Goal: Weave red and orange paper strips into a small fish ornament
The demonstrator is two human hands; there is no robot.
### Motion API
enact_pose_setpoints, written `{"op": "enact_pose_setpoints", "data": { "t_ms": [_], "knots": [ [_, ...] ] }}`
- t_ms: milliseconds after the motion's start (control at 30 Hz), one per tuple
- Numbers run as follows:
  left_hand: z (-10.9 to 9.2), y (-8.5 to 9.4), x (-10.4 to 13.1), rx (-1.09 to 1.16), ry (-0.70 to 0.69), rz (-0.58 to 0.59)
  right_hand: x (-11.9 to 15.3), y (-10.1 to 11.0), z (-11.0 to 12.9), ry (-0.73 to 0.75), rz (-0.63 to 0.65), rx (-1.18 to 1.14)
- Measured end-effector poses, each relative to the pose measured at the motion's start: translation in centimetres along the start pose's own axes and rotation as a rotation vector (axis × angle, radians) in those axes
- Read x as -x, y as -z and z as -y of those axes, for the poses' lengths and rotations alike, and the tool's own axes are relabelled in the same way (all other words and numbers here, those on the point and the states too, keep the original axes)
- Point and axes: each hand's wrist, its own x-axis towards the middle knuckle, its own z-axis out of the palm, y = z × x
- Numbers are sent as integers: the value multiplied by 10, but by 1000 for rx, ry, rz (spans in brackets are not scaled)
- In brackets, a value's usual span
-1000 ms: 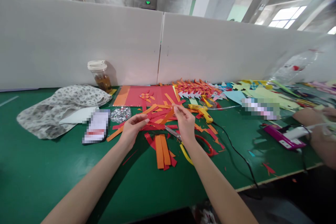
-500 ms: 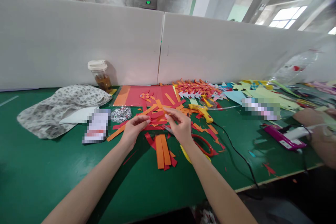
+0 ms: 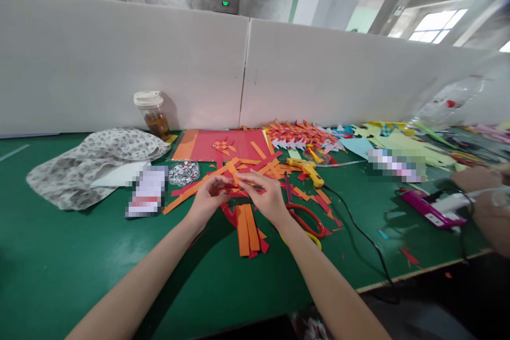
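Observation:
Over the pile of cut paper, my right hand [image 3: 266, 195] pinches an orange paper strip [image 3: 233, 171] that slants up from its fingertips. My left hand [image 3: 209, 199] is curled just beside it, thumb and fingers drawn together at the near end of the strips; its exact hold is partly hidden. Below the hands lies a small stack of orange strips [image 3: 247, 229] with red ones underneath. Scissors with red-orange handles [image 3: 308, 221] rest by my right wrist. A woven paper fish [image 3: 223, 145] lies on the red sheet [image 3: 243, 141] behind.
A yellow glue gun [image 3: 306, 169] with a black cord lies to the right. Finished paper fish [image 3: 298, 135] are heaped at the back. At left are a patterned cloth [image 3: 99, 164], a lidded cup [image 3: 153, 114] and a bag of googly eyes [image 3: 184, 173]. Another person's arm [image 3: 488, 202] reaches in at right.
My hands have come closer together and slightly nearer to me. The orange strip in my right hand has moved left and down with them.

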Motion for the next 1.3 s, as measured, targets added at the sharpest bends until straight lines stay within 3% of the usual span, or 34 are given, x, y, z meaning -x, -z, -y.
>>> {"op": "enact_pose_setpoints", "data": {
  "t_ms": [267, 567, 700, 833, 1000, 1067, 1200, 1300],
  "knots": [
    [3, -6, 0, -136, -149, -21, 2, -4, 2, -126, 29, -96],
    [0, -4, 1, -95, -163, -108, 1, -1, 3, -114, 62, -20],
    [-4, -2, 0, -61, -151, -163, 1, -2, -6, -174, 68, -3],
    [-3, -1, -2, -41, -146, -175, 1, -4, -12, -246, 69, -59],
    [0, 0, -4, -169, -255, -221, -1, -2, -9, -281, 11, -211],
    [1, -1, -3, -240, -270, -206, -1, 0, -6, -267, 31, -255],
    [0, -3, 0, -201, -197, -36, -2, 0, -3, -195, 65, -252],
    [0, -5, 1, -180, -116, -48, -3, 1, -3, -169, 47, -223]
  ]
}}
